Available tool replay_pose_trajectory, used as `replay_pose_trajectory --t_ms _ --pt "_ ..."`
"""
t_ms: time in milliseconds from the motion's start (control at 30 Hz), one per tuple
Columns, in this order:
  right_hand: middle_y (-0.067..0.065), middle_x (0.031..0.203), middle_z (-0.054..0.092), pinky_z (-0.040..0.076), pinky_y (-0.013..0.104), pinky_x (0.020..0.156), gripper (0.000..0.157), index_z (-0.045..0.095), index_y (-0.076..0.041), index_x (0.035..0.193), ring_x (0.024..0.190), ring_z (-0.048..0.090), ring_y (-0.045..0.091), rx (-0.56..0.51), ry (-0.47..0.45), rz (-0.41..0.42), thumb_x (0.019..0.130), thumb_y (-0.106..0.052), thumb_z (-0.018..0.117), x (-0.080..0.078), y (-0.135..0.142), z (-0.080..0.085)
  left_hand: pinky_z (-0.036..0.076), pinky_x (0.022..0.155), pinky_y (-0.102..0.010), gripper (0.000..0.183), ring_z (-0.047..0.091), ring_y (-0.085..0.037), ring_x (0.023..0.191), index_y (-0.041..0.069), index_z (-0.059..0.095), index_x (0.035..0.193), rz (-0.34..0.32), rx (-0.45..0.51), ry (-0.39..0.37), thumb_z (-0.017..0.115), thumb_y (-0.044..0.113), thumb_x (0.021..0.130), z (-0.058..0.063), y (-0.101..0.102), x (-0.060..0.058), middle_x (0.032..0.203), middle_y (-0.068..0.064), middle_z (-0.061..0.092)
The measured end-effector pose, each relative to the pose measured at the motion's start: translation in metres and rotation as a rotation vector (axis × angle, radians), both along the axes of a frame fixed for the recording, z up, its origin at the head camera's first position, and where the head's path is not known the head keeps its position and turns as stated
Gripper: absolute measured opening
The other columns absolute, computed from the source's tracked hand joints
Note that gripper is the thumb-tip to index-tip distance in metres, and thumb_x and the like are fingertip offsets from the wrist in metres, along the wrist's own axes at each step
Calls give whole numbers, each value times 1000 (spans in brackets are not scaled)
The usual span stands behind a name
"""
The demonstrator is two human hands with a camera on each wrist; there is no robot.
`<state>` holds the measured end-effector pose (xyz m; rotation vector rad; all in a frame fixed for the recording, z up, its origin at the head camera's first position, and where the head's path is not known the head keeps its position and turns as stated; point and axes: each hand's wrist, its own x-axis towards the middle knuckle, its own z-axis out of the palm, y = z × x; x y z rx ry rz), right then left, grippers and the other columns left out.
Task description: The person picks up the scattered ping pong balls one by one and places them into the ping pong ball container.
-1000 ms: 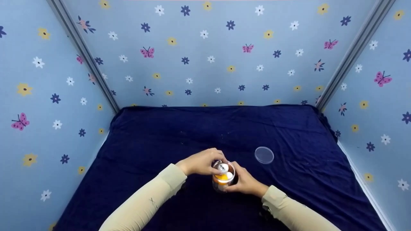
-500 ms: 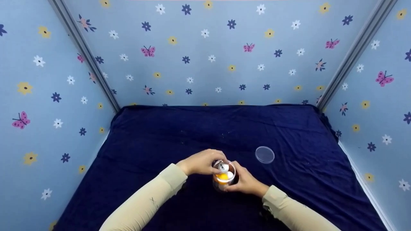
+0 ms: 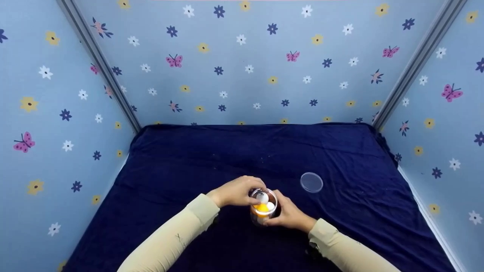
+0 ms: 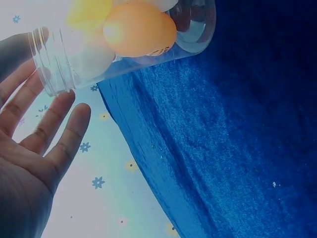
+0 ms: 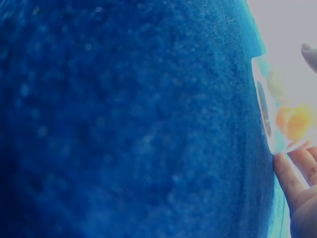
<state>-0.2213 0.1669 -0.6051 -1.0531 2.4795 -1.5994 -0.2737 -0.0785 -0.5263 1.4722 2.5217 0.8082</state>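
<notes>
A clear plastic jar [image 3: 258,220] holding several orange and white ping-pong balls stands at the front middle of the cloth in the head view. My right hand [image 3: 290,216] grips its right side, thumb in front. At the jar's mouth, my left hand [image 3: 237,191] pinches a white ping-pong ball [image 3: 264,198] between thumb and fingers. An orange ball [image 4: 132,29] shows through the jar wall in the left wrist view, where other fingers of the left hand [image 4: 37,134] spread beside the threaded rim. In the right wrist view, glare washes out part of the jar [image 5: 265,106].
A round clear lid [image 3: 311,182] lies flat on the dark blue cloth [image 3: 196,158], to the right of and beyond the jar. Light blue patterned walls [image 3: 242,56] enclose the table at the back and both sides.
The white ball at the jar's mouth has turned slightly, and its printed mark shows less now. Both hands, the jar and the lid stay in nearly the same places.
</notes>
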Motion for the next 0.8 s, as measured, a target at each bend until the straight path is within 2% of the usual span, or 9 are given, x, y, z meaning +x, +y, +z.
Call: replay_pose_trajectory --t_ms 400,667,800 --pt "18 123 75 57 25 100 79 59 5 132 111 70 17 12 28 -20 67 -8 103 0 2 0 58 108 -39 31 72 -22 121 7 77 126 11 71 -44 80 16 98 2 -4 -1 128 -6 77" --pt "16 126 75 57 26 99 81 58 3 135 112 70 15 22 39 -21 69 -10 103 -15 7 -35 59 107 -40 31 72 -24 121 5 77 126 22 122 -73 81 13 97 2 -7 -2 129 -8 77" --pt "11 131 74 57 29 102 87 57 -3 141 116 70 17 31 73 -7 70 -17 104 -18 11 -39 60 105 -45 32 72 -27 120 4 76 127 33 148 -96 81 11 97 1 -7 -3 128 -10 76"
